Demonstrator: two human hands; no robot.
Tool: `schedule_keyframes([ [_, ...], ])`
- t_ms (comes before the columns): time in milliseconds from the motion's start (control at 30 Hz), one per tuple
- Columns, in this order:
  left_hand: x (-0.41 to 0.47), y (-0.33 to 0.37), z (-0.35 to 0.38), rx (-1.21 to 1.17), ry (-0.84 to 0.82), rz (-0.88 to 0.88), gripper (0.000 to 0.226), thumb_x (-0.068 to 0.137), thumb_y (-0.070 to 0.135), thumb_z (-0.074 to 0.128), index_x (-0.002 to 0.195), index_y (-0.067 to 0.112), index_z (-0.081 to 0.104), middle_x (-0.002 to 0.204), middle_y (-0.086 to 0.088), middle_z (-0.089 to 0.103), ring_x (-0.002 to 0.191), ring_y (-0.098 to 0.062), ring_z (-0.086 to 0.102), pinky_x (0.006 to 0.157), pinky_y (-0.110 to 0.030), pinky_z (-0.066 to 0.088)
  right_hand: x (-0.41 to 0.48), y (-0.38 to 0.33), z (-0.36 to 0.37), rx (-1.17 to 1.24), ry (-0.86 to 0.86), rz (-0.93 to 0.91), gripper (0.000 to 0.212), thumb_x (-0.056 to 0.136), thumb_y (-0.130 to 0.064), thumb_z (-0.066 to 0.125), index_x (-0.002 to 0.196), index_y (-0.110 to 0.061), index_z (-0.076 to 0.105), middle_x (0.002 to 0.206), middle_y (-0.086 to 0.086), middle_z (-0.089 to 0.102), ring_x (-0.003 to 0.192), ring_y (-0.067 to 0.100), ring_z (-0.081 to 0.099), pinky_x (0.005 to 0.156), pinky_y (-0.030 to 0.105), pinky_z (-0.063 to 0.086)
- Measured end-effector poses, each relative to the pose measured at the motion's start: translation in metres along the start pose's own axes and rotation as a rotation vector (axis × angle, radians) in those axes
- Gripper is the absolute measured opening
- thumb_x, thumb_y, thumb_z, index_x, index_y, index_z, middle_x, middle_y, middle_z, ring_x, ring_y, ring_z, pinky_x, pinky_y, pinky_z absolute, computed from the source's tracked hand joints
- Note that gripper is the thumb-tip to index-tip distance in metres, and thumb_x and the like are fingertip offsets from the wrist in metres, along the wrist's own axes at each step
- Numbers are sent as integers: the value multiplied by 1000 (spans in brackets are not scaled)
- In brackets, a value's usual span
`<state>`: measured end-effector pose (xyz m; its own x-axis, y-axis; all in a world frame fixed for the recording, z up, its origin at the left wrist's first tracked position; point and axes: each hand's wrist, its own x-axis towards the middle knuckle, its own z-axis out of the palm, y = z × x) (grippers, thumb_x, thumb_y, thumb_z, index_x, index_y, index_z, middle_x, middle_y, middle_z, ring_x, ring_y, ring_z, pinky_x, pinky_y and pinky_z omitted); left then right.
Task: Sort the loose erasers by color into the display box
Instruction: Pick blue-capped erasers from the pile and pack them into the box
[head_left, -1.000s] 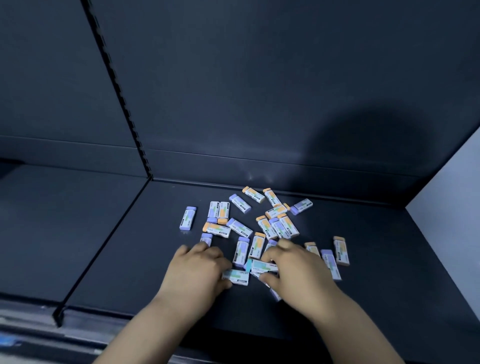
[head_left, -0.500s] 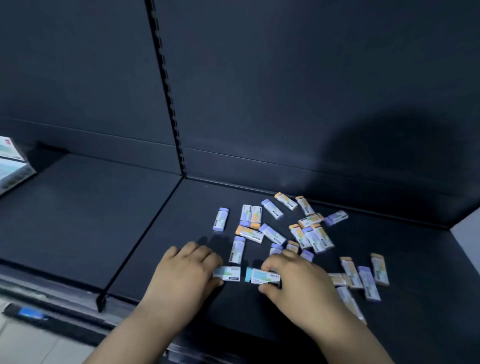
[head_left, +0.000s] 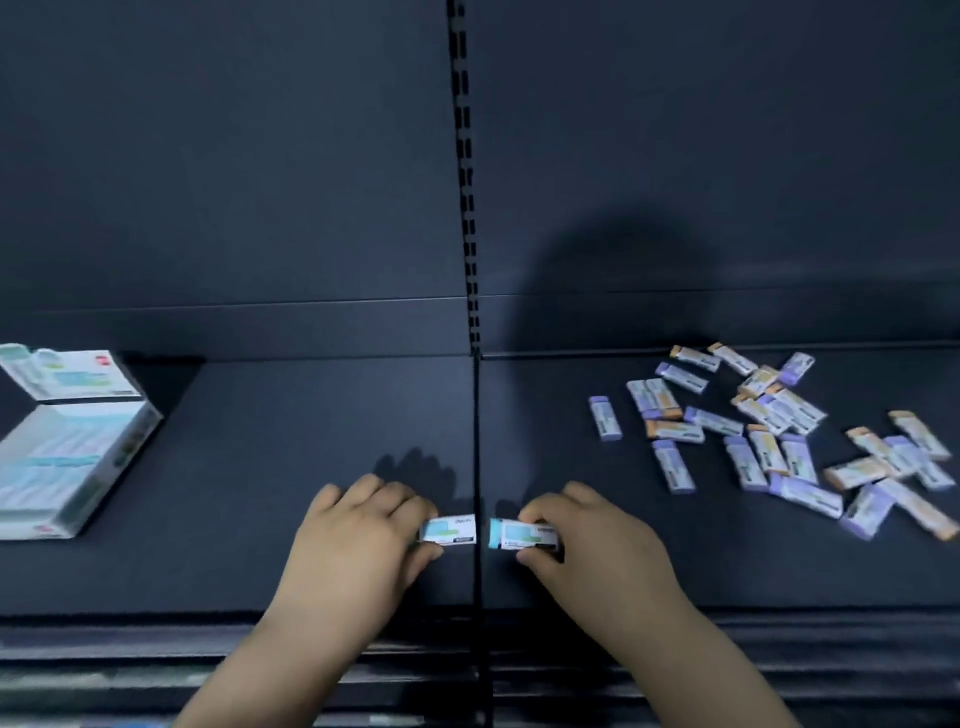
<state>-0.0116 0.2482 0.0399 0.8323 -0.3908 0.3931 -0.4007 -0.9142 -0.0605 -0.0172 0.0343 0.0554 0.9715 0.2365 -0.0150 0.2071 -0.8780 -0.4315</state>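
Observation:
My left hand (head_left: 358, 535) pinches a blue-tipped eraser (head_left: 451, 529) just left of the shelf seam. My right hand (head_left: 587, 540) grips another blue-tipped eraser (head_left: 519, 534) just right of the seam. Both erasers are low over the dark shelf, end to end and a small gap apart. A heap of several purple and orange erasers (head_left: 779, 436) lies scattered on the right shelf section. The white display box (head_left: 62, 467) stands open at the far left, its lid (head_left: 67, 374) tilted back; what it holds is too blurred to make out.
A slotted upright (head_left: 465, 208) divides the dark back panel, and a seam (head_left: 476, 467) splits the shelf below it. The shelf's front edge (head_left: 467, 623) runs under my wrists. Bare dark shelf lies between the box and my left hand.
Both hands have carried a blue-tipped eraser each away from the heap to the left, as far as the shelf seam. The view has swung left and the display box has come into sight.

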Motion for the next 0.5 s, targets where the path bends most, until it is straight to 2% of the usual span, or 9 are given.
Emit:
schedule_keyframes([
  [67,-9,-15,-4,-14,11,3,30,55,38,87,75,28,68,74,13,65,70,-15,58,59,-27,36,-3,-16,6,6,11,5,23,88,-45,55,110,-40,52,104,-15,47,92,4,54,73,21,42],
  [167,-20,-30,-8,-23,27,23,17,64,41,73,76,30,68,76,15,64,72,-12,52,62,-27,31,-3,-33,14,2,11,-6,25,88,-45,55,113,-40,52,105,-15,47,92,5,54,73,20,42],
  [300,-33,-39,-6,-28,-26,-26,30,54,40,87,75,28,68,75,14,64,71,-14,53,61,-28,32,4,-46,18,6,-20,-43,25,89,-43,54,114,-40,51,106,-15,46,89,5,52,75,20,43],
  [400,-44,-47,-5,-30,-28,-82,21,61,43,73,75,28,67,75,14,64,74,-12,48,62,-28,30,11,-56,22,1,-47,-75,23,90,-42,53,113,-38,51,105,-13,46,87,6,52,74,22,43],
  [500,-48,-59,-6,-22,-40,-111,23,68,48,57,75,29,67,74,14,63,76,-12,44,62,-29,24,22,-68,27,-11,-62,-99,23,90,-42,52,113,-38,51,106,-13,47,90,6,53,75,22,43],
])
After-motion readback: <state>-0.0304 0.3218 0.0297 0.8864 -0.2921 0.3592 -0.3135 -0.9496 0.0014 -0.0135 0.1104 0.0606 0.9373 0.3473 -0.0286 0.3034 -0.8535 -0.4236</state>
